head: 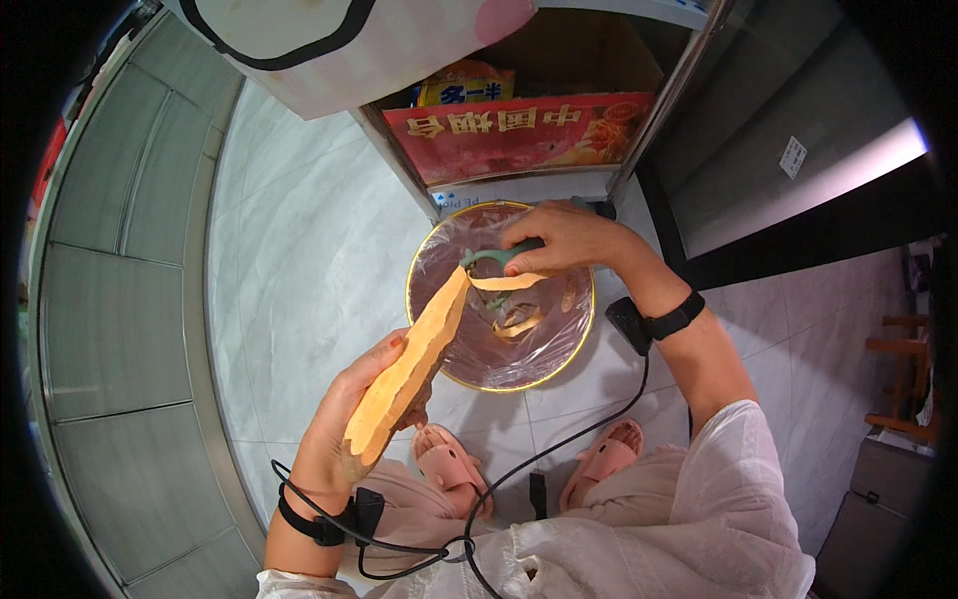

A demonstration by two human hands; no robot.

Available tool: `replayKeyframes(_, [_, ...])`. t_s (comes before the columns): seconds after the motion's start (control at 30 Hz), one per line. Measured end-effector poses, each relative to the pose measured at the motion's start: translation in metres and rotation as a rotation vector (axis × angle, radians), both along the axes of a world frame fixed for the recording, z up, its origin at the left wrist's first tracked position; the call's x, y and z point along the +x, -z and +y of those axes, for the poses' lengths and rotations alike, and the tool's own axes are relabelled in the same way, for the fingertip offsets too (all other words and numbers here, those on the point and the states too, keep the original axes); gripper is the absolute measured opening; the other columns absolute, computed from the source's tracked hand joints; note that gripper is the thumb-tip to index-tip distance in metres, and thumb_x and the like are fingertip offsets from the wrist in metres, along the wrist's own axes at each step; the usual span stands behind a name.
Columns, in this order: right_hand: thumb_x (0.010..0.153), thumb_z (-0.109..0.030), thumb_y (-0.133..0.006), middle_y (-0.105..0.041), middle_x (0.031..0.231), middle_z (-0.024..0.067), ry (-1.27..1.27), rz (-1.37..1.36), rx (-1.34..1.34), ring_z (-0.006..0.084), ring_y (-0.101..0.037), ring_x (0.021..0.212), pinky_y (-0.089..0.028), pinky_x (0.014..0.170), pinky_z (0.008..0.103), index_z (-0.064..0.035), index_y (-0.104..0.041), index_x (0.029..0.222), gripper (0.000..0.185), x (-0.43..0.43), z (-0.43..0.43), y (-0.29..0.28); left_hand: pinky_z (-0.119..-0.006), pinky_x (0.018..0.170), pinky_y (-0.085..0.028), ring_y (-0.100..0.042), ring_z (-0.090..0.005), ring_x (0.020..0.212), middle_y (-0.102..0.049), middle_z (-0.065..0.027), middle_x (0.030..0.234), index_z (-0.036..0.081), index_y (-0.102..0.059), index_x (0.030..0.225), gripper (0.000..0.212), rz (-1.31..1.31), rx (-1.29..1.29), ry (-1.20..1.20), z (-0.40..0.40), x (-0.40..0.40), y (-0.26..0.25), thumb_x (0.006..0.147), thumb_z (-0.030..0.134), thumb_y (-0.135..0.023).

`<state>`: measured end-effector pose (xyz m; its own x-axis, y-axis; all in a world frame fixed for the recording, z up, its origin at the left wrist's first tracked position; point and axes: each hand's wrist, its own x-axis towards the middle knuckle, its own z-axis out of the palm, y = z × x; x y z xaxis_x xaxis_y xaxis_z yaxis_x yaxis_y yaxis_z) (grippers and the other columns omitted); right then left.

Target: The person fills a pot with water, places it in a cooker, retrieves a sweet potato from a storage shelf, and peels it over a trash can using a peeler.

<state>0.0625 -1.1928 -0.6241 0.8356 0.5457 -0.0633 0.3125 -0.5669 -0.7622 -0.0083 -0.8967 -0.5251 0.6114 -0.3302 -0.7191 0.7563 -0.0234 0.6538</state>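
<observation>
My left hand grips a long, tapered orange-fleshed vegetable near its thick lower end. Its upper face is bare of skin, while darker skin shows along the underside and at the bottom end. In my right hand is a green peeler, its head at the vegetable's narrow tip. From there a long strip of peel stretches rightward under my right fingers. Both hands are over or beside a round bin with a yellow rim and a clear plastic liner. Curled peelings lie inside it.
Behind the bin, a red printed carton sits in a low shelf. Grey cabinet fronts line the left, and a dark glossy panel stands at right. A black cable loops between my wrist straps, above my pink slippers.
</observation>
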Motion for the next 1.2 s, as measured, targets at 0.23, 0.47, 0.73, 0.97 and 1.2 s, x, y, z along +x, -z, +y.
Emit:
replayKeyframes(0.23, [0.081,-0.040,-0.068,-0.068,0.084,0.0135,0.117,-0.160,-0.166,0.0333,-0.065,0.083,-0.047,0.071,0.0433,-0.0100,-0.069,0.094,0.033,-0.003,-0.017,-0.001,-0.027,0.063,-0.048,-0.058,-0.0146,0.072,-0.060,-0.0056,0.094,0.001,-0.051,0.131,0.049,-0.010,-0.115,0.072,0.025,0.006,-0.010,0.095,0.033,-0.053])
replayKeyframes(0.47, [0.080,-0.034,-0.071,-0.064,0.079,0.0086,0.210,-0.604,-0.087,0.0298,-0.060,0.080,-0.043,0.074,0.0390,-0.0086,-0.066,0.087,0.027,-0.022,0.010,-0.025,-0.030,0.060,-0.046,-0.052,-0.0152,0.062,-0.055,-0.0053,0.074,0.002,-0.058,0.103,0.040,-0.106,-0.067,-0.069,0.008,0.015,-0.003,0.097,0.041,-0.051])
replayKeyframes(0.73, [0.078,-0.030,-0.073,-0.059,0.072,0.0063,0.104,-0.670,-0.060,0.0275,-0.058,0.074,-0.043,0.071,0.0383,-0.0101,-0.062,0.081,0.023,-0.056,0.028,-0.074,-0.036,0.063,-0.048,-0.056,-0.0225,0.062,-0.058,-0.0104,0.075,0.003,-0.060,0.102,0.044,-0.024,-0.017,-0.104,-0.011,0.026,0.014,0.099,0.045,-0.046])
replayKeyframes(0.97, [0.080,-0.032,-0.071,-0.057,0.068,0.0055,-0.099,-0.558,0.139,0.0267,-0.058,0.068,-0.041,0.066,0.0377,-0.0091,-0.061,0.079,0.025,-0.082,0.061,-0.086,-0.032,0.056,-0.053,-0.065,-0.0191,0.069,-0.067,-0.0108,0.092,0.005,-0.056,0.120,0.041,-0.043,-0.037,-0.003,-0.024,0.022,0.024,0.100,0.039,-0.043])
replayKeyframes(1.2, [0.080,-0.032,-0.071,-0.062,0.073,0.0074,-0.123,-0.478,0.040,0.0284,-0.061,0.073,-0.043,0.070,0.0393,-0.0087,-0.063,0.082,0.025,-0.078,0.050,-0.080,-0.028,0.065,-0.055,-0.067,-0.0182,0.075,-0.067,-0.0090,0.095,0.004,-0.056,0.121,0.041,-0.104,-0.127,0.027,-0.034,0.017,0.023,0.097,0.037,-0.052])
